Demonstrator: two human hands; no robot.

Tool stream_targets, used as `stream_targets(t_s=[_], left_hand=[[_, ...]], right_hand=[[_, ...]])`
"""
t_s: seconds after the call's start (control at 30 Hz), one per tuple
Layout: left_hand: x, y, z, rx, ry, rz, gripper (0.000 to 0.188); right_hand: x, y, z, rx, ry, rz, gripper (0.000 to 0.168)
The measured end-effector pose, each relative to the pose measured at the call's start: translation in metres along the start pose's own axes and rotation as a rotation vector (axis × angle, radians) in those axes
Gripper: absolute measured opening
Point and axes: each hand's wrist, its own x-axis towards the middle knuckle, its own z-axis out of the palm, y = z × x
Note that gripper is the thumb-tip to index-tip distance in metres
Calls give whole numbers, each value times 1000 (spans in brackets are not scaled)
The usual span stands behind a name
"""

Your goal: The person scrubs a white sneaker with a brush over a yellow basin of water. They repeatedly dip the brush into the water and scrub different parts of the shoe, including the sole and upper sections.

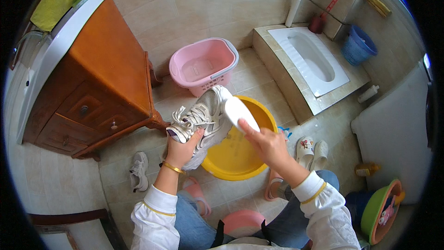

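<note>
A white and grey lace-up sneaker [204, 114] is held up by my left hand [183, 148], its toe pointing away from me. My right hand [265, 142] grips a white scrub brush [240, 113] by its back. The brush lies against the sneaker's right side near the toe; its bristles are hidden. Whitish foam or wet film runs along the sneaker's lower side. Below both hands stands a yellow basin [239, 177] with cloudy liquid in it. The matching sneaker [139, 172] rests on the floor tiles to the left.
A pink tub [203, 62] with a grey handle stands beyond the basin. Left is a wooden vanity cabinet [107, 76]. A raised squat toilet [312, 60] and a blue bucket [359, 46] are far right. White clogs [312, 154] sit beside my right arm; stacked basins [381, 211] lean lower right.
</note>
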Motion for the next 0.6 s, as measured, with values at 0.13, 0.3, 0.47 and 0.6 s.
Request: stream_targets(t_s=[0.13, 0.3, 0.47, 0.6], left_hand=[[1, 2, 2, 100, -71, 90, 27], [0, 4, 2, 66, -103, 86, 25], [-3, 1, -3, 10, -24, 40, 23], [-1, 8, -10, 139, -109, 131, 23]], right_hand=[[4, 0, 1, 35, -19, 84, 50], [21, 20, 9, 142, 84, 137, 48], [-6, 13, 14, 203, 14, 158, 49], [-14, 4, 16, 397, 2, 249, 49]])
